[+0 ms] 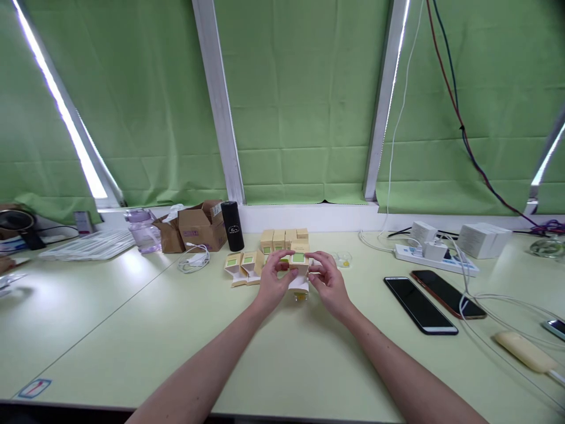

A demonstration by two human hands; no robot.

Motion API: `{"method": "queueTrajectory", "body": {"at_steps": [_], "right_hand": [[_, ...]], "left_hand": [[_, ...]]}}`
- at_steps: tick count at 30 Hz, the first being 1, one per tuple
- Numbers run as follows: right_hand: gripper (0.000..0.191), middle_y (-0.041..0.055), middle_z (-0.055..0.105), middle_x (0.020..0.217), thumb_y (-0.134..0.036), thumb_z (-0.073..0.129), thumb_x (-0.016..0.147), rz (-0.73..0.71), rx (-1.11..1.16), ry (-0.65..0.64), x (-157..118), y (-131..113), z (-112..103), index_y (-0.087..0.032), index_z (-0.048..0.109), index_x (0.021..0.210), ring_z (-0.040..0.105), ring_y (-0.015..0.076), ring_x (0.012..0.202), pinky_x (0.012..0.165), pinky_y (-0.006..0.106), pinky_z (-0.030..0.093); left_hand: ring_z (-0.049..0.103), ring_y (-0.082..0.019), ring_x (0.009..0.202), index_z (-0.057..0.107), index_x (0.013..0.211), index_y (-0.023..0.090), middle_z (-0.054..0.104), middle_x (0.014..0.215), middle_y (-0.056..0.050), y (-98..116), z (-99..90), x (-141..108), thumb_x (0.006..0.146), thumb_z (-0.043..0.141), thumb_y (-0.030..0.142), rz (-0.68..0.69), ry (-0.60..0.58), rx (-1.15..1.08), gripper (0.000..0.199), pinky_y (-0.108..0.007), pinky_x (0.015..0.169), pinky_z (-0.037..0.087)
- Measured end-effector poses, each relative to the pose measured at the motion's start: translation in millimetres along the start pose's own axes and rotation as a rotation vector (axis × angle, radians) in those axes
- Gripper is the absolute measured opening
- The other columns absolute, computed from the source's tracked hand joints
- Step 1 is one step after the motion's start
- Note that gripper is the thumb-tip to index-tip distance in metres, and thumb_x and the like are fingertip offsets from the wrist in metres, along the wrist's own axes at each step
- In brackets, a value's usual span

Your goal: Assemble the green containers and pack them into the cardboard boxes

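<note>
Between my two hands is a small tan box with a green label (pixel 299 258), its white flap (pixel 299 284) hanging open toward me. My left hand (pixel 276 275) grips its left side with bent fingers, and my right hand (pixel 327 280) has its fingers curled at the right side. A small clear piece with yellow (pixel 301 297) shows just below the flap. Left of my hands, similar boxes (pixel 249 261) stand with flaps open. Behind them is a row of several tan boxes (pixel 279 237). A clear plastic piece (pixel 343 259) lies beyond my right hand.
Two phones (pixel 419 306) (pixel 448 293), a power strip (pixel 435 259), white boxes (pixel 483 240), cables and a cream-coloured device (pixel 525 351) are at the right. A black cylinder (pixel 232 225), cardboard box (pixel 200 227), coiled white cable (pixel 194 259) and purple bottle (pixel 144 231) stand at the back left.
</note>
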State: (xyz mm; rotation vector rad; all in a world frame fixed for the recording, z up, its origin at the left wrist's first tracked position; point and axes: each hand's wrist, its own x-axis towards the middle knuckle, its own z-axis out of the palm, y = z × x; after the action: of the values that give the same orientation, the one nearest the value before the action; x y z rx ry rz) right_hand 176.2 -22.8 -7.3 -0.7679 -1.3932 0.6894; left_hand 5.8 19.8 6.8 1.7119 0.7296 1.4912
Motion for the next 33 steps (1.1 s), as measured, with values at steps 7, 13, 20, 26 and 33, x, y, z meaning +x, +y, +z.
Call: {"method": "queueTrajectory", "body": {"at_steps": [7, 13, 20, 26, 33], "right_hand": [[0.037, 0.0064, 0.046, 0.133, -0.03, 0.064, 0.091, -0.002, -0.016, -0.002, 0.2, 0.4, -0.4, -0.033, 0.066, 0.127, 0.069, 0.0155, 0.092, 0.081, 0.034, 0.061], [0.036, 0.0066, 0.046, 0.133, -0.03, 0.064, 0.091, -0.004, -0.003, -0.001, 0.0, 0.4, -0.3, -0.033, 0.066, 0.127, 0.07, 0.0159, 0.092, 0.082, 0.034, 0.062], [0.033, 0.007, 0.046, 0.133, -0.031, 0.065, 0.092, 0.0, 0.002, 0.007, 0.1, -1.6, 0.5, -0.032, 0.066, 0.125, 0.07, 0.0163, 0.092, 0.08, 0.034, 0.062], [0.032, 0.0073, 0.047, 0.132, -0.036, 0.067, 0.093, -0.02, -0.018, 0.024, 0.3, -1.5, 1.4, -0.032, 0.066, 0.125, 0.069, 0.0146, 0.088, 0.077, 0.032, 0.062], [0.031, 0.0076, 0.048, 0.133, -0.038, 0.068, 0.093, -0.006, -0.026, 0.048, 0.8, 0.3, 2.3, -0.031, 0.067, 0.123, 0.07, 0.0151, 0.089, 0.077, 0.032, 0.062]], "left_hand": [[0.069, -0.019, 0.093, 0.071, 0.116, 0.025, 0.061, 0.126, -0.008, 1.4, 1.7, -0.1, 0.078, 0.079, 0.024, 0.001, 0.019, 0.021, 0.039, -0.037, 0.085, 0.059], [0.069, -0.019, 0.092, 0.071, 0.115, 0.025, 0.062, 0.123, -0.007, -0.2, 1.4, 0.5, 0.079, 0.079, 0.024, 0.005, 0.015, 0.04, 0.037, -0.038, 0.086, 0.058], [0.068, -0.019, 0.092, 0.071, 0.115, 0.025, 0.062, 0.123, -0.007, 2.5, 1.8, -0.4, 0.079, 0.08, 0.024, 0.031, 0.019, 0.062, 0.037, -0.038, 0.088, 0.057], [0.067, -0.02, 0.097, 0.072, 0.113, 0.025, 0.061, 0.122, -0.007, 1.8, 2.3, -0.8, 0.079, 0.082, 0.027, 0.052, 0.022, 0.061, 0.036, -0.038, 0.088, 0.057], [0.067, -0.02, 0.096, 0.072, 0.116, 0.026, 0.06, 0.124, -0.007, -0.2, 2.2, -2.1, 0.08, 0.082, 0.028, 0.061, 0.016, 0.08, 0.037, -0.039, 0.088, 0.057]]}}
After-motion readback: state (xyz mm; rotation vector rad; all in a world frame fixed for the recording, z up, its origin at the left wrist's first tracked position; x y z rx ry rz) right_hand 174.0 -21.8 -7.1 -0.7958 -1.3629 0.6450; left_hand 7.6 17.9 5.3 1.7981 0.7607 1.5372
